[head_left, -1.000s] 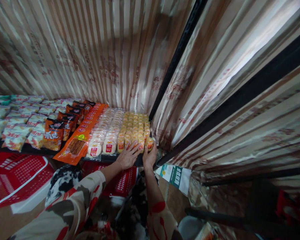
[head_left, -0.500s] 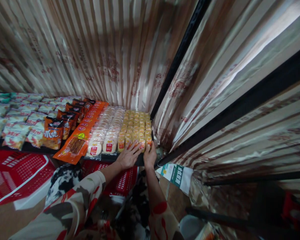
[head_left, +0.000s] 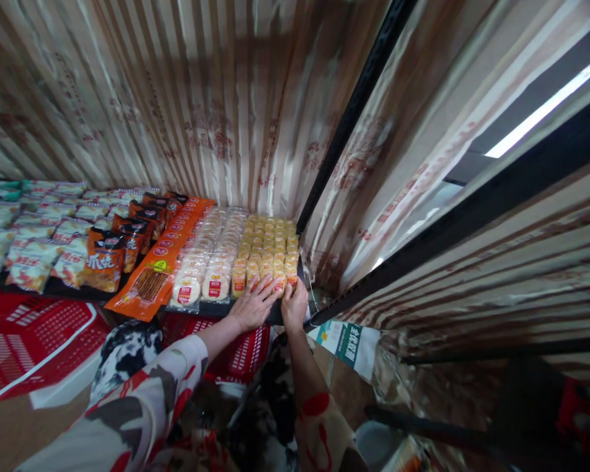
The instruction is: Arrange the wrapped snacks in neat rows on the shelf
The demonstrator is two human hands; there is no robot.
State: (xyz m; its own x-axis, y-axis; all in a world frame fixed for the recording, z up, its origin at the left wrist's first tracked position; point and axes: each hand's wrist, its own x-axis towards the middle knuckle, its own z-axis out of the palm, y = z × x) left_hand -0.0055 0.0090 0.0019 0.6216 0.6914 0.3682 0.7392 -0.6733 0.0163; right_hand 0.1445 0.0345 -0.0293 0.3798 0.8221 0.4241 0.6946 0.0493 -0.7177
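Small yellow packets [head_left: 269,244] lie in tight rows at the right end of a dark shelf [head_left: 216,310]. My left hand [head_left: 252,305] rests flat on the front packets, fingers spread. My right hand [head_left: 294,303] is just to its right, its fingers curled over the front packet at the shelf's right corner. To the left of the yellow rows lie clear packs of round white cakes [head_left: 211,257] with red labels.
Orange snack bags [head_left: 150,279], dark orange bags [head_left: 104,261] and pale bags [head_left: 29,246] fill the shelf to the left. Red baskets [head_left: 32,341] stand below. Striped shiny curtain [head_left: 187,111] hangs behind, with a black post [head_left: 349,118] on the right. A green-and-white carton [head_left: 347,344] lies underneath.
Both hands stay at the front yellow packets; the right hand's fingers have curled more tightly onto the corner packet. The view has tilted slightly.
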